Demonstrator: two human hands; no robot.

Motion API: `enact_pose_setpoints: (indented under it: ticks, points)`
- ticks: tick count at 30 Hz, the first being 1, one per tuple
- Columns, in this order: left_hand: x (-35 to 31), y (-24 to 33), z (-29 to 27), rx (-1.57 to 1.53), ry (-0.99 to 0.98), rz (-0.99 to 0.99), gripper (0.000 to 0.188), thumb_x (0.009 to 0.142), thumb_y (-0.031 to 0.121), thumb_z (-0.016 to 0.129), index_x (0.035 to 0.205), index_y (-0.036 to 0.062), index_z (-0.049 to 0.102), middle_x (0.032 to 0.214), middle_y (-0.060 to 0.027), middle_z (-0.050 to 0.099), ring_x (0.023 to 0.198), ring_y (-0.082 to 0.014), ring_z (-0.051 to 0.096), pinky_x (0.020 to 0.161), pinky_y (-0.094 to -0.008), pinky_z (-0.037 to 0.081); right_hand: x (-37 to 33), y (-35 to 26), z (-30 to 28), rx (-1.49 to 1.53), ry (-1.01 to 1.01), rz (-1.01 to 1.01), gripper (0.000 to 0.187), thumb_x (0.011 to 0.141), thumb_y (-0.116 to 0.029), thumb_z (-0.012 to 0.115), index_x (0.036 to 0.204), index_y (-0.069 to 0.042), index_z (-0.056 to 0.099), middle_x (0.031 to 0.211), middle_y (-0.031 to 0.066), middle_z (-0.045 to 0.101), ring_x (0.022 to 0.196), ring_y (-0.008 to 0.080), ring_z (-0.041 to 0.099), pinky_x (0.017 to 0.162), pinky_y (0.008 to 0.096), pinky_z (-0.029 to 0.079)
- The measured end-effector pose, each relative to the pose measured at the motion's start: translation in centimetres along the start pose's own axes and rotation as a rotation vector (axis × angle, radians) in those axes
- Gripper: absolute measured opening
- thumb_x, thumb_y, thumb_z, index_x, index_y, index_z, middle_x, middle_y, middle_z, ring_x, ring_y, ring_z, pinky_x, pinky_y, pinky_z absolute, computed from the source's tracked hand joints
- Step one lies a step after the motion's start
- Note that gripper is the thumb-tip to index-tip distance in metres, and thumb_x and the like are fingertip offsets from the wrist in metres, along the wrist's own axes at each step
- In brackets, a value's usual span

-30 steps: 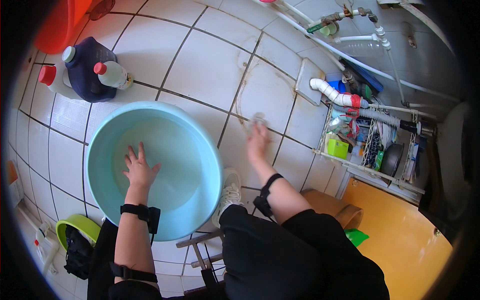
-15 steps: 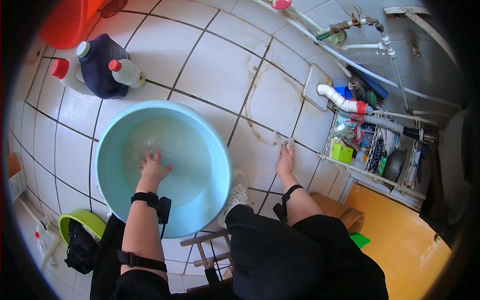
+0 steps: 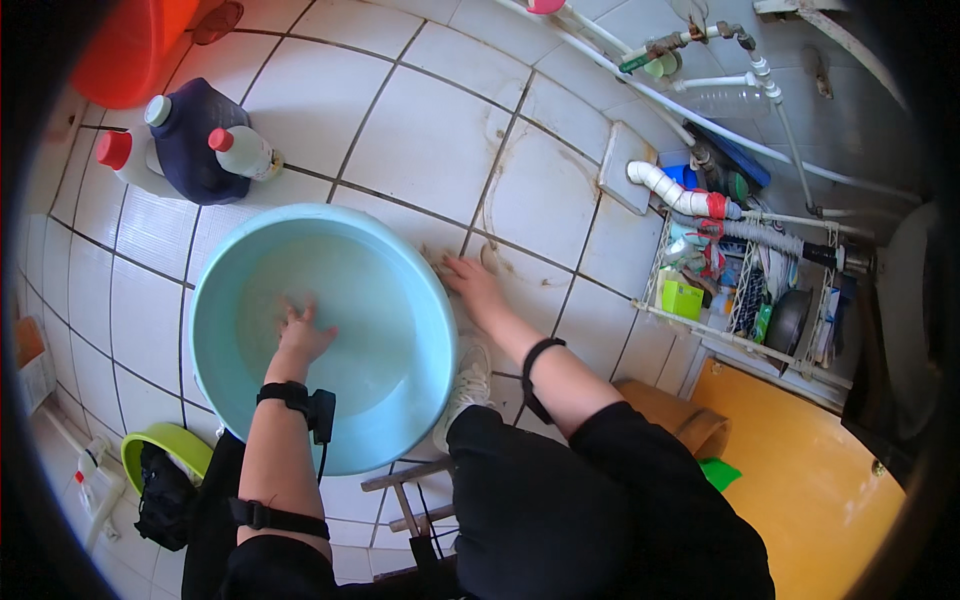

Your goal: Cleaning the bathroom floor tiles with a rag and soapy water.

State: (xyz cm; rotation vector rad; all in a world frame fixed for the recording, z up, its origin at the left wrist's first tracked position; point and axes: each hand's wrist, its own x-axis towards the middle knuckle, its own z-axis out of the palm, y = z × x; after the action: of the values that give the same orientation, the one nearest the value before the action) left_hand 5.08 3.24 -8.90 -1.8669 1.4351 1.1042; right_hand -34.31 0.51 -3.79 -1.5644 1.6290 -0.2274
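Note:
A large light-blue basin (image 3: 425,400) stands on the tiled floor, with cloudy water (image 3: 370,340) inside. Over the water on the basin's left side is my left hand (image 3: 303,335), its fingers spread and nothing visible in them; their tips are at or under the surface. Just outside the basin's right rim, low over the floor tiles, my right hand (image 3: 475,287) reaches leftward with fingers stretched out and slightly apart. A faint brownish, see-through patch shows by its fingertips; I cannot tell what it is. Black straps circle both forearms.
Several bottles, including a dark jug (image 3: 205,140), stand beyond the basin. An orange tub (image 3: 125,55) is at far left, a green basin (image 3: 140,455) at near left. Rightward are a wire rack (image 3: 735,340), pipes (image 3: 670,190) and a yellow panel (image 3: 800,470). A wooden stool (image 3: 405,500) sits below.
My right hand has moved left from the floor tiles at right to beside the basin's rim. My left hand stays in the basin, nearly unmoved. The view has shifted slightly.

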Motion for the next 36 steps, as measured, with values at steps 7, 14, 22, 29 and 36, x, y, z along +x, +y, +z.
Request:
enact_pose_setpoints:
  ticks: [7, 14, 22, 29, 36]
  points:
    - [1.4, -0.5, 0.9, 0.057, 0.050, 0.085, 0.100, 0.094, 0.059, 0.074, 0.176, 0.0339, 0.023, 0.183, -0.0239, -0.005, 0.162, -0.0595, 0.017, 0.130, -0.0617, 0.032, -4.1, 9.8, -7.2, 0.270, 0.432, 0.231, 0.044, 0.093, 0.006, 0.067, 0.136, -0.003, 0.071, 0.141, 0.0190, 0.068, 0.127, 0.0318, 0.068, 0.108, 0.0424, 0.055]
    - [0.0, 4.2, -0.7, 0.056, -0.040, 0.036, 0.094, 0.096, 0.057, 0.072, 0.175, 0.0332, 0.026, 0.183, -0.0254, -0.003, 0.162, -0.0600, 0.019, 0.130, -0.0595, 0.033, -5.2, 10.5, -5.5, -0.451, 0.369, 0.202, 0.047, 0.093, -0.004, 0.076, 0.136, -0.003, 0.059, 0.129, 0.0237, 0.068, 0.122, 0.0444, 0.066, 0.102, 0.0522, 0.055]
    - [3.1, 0.1, 3.1, 0.231, 0.100, 0.159, 0.090, 0.098, 0.059, 0.069, 0.173, 0.0291, 0.031, 0.182, -0.0254, 0.001, 0.163, -0.0580, 0.015, 0.132, -0.0610, 0.027, 3.6, 5.8, -3.9, -0.331, 0.332, -0.001, 0.029, 0.095, -0.003, 0.068, 0.123, -0.006, 0.064, 0.121, 0.0221, 0.070, 0.107, 0.0441, 0.068, 0.091, 0.0533, 0.056]
    - [0.5, 1.8, -0.3, 0.000, 0.003, 0.041, 0.090, 0.098, 0.057, 0.068, 0.174, 0.0275, 0.031, 0.181, -0.0283, 0.004, 0.162, -0.0593, 0.018, 0.133, -0.0603, 0.025, -6.6, 14.8, -3.6, -0.247, 0.261, 0.115, 0.027, 0.098, -0.006, 0.065, 0.125, -0.007, 0.066, 0.121, 0.0199, 0.072, 0.107, 0.0433, 0.071, 0.090, 0.0496, 0.059]
    - [1.6, 0.8, 0.8, 0.089, 0.006, 0.050, 0.090, 0.097, 0.056, 0.069, 0.174, 0.0307, 0.030, 0.182, -0.0271, 0.001, 0.157, -0.0610, 0.029, 0.130, -0.0574, 0.035, 4.0, 5.6, -3.7, 0.418, 0.283, 0.536, 0.026, 0.101, -0.004, 0.057, 0.124, -0.006, 0.067, 0.121, 0.0211, 0.072, 0.098, 0.0435, 0.070, 0.085, 0.0502, 0.058]
